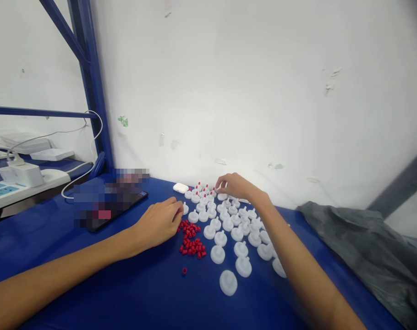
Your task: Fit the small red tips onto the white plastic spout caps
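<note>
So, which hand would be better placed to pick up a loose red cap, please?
Probably the left hand: it is close beside the loose red caps, whereas the right hand is farther back, by the rear white pieces.

1. The left forearm (67, 268), bare, is stretched inward from the lower left.
2. The left hand (160, 222) is held back upward, its fingers curled.
3. The right forearm (304, 261), also bare, is angled forward from the lower right.
4. The right hand (238, 187) is placed farther forward, turned leftward, fingers bent down.

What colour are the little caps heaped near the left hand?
The little caps are red, seen best in the head view.
</note>
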`<state>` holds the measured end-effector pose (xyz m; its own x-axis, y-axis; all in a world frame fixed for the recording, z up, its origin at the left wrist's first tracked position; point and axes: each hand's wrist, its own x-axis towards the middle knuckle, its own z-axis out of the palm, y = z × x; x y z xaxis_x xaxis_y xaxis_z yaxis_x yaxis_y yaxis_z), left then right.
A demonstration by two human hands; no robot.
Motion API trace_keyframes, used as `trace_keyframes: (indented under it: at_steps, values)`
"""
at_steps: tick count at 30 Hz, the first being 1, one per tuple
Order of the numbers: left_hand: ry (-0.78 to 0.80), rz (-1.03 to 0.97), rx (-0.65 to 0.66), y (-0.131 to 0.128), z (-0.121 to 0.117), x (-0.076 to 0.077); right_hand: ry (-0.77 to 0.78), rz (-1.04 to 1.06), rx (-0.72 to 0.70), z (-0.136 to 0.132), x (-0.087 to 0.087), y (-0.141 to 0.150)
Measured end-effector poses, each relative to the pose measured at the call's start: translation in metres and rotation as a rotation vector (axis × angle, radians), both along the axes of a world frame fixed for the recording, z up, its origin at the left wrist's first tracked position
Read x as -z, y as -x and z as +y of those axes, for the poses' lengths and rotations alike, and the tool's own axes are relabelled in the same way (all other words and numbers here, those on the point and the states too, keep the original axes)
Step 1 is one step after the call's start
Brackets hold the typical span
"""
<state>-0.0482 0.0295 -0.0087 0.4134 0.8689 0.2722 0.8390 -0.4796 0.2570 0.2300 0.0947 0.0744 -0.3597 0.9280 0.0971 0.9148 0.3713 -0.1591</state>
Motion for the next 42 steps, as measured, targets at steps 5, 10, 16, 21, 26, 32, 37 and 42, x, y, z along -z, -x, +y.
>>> trace_keyframes:
  at_steps: [5,10,16,21,26,32,37,42]
  values:
    - [0.006,0.028,0.003,-0.001,-0.002,-0.001,0.03,0.003,0.008,-0.001,0.004,0.0]
    - [0.009,0.04,0.001,-0.002,-0.003,-0.001,0.084,-0.031,-0.005,0.002,0.006,0.0]
    - [0.028,0.046,0.008,-0.003,-0.004,-0.001,0.168,-0.077,-0.038,0.004,0.011,-0.002]
    - [0.037,0.047,0.017,-0.003,-0.004,0.0,0.144,-0.084,-0.034,0.004,0.012,0.0]
    - [0.036,0.046,0.019,-0.003,-0.004,0.0,0.096,-0.11,-0.009,0.004,0.01,0.001]
    - [0.034,0.047,0.023,-0.002,-0.003,0.002,0.023,-0.196,0.125,0.007,0.011,-0.006]
    - [0.034,0.06,0.026,-0.002,-0.002,0.001,0.037,-0.252,0.15,0.012,0.021,-0.006]
    - [0.02,0.056,0.029,-0.001,-0.001,-0.003,0.068,-0.266,0.132,0.016,0.024,-0.003]
